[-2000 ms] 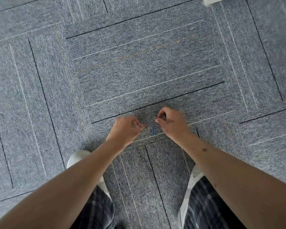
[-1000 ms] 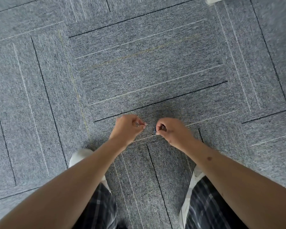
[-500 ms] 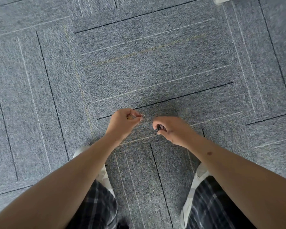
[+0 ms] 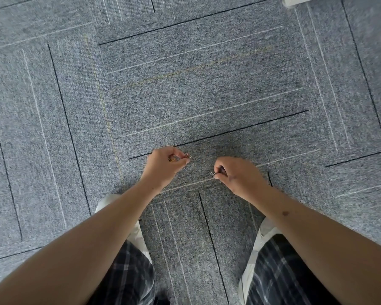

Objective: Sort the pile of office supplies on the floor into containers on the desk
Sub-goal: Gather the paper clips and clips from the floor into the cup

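Both my hands hover just above the grey carpet. My left hand point(image 4: 163, 165) has its fingers curled and pinches a few small paper clips point(image 4: 187, 156), silver ones poking out at the fingertips and a yellowish one inside the fist. My right hand point(image 4: 235, 172) is curled too and pinches a silver paper clip point(image 4: 209, 175) at its fingertips, with something dark tucked further in. The two hands are a short gap apart. The carpet between them shows no loose clips.
Grey carpet tiles point(image 4: 207, 95) with black and white lines fill the view. My two light shoes point(image 4: 136, 234) and plaid trouser legs point(image 4: 279, 274) stand below the hands. A white furniture foot point(image 4: 295, 1) shows at the top right edge.
The blue clip that lay on the carpet between my hands is gone, picked up by my right hand. Both hands have since lifted slightly and drawn apart.
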Available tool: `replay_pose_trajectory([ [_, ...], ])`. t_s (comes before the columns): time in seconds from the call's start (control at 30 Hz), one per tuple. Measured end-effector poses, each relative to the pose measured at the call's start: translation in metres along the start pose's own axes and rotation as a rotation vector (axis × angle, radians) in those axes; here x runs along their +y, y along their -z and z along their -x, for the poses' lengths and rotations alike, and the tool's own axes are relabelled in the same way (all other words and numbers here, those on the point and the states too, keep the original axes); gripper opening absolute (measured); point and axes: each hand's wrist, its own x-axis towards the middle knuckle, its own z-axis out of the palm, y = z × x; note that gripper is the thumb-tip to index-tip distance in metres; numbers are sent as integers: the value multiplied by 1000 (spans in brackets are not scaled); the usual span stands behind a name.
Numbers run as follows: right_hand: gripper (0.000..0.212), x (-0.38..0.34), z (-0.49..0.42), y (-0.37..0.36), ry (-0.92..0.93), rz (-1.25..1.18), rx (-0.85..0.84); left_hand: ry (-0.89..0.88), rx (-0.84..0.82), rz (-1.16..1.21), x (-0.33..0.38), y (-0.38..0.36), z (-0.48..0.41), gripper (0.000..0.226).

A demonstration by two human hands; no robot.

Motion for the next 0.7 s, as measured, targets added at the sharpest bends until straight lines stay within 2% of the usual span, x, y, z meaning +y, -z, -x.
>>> replay_pose_trajectory([
  [0.33,9,-7,1,-2,37,-127,-77,-2,7,30,0,4,0,9],
  [0.47,8,-15,-2,-8,73,-100,-43,-14,13,25,-1,4,0,9],
  [0.57,16,-14,-2,-10,51,-154,-8,-20,14,19,-2,4,0,10],
  [0.7,16,-12,-1,-13,32,-203,-18,-18,6,16,-3,4,-1,10],
])
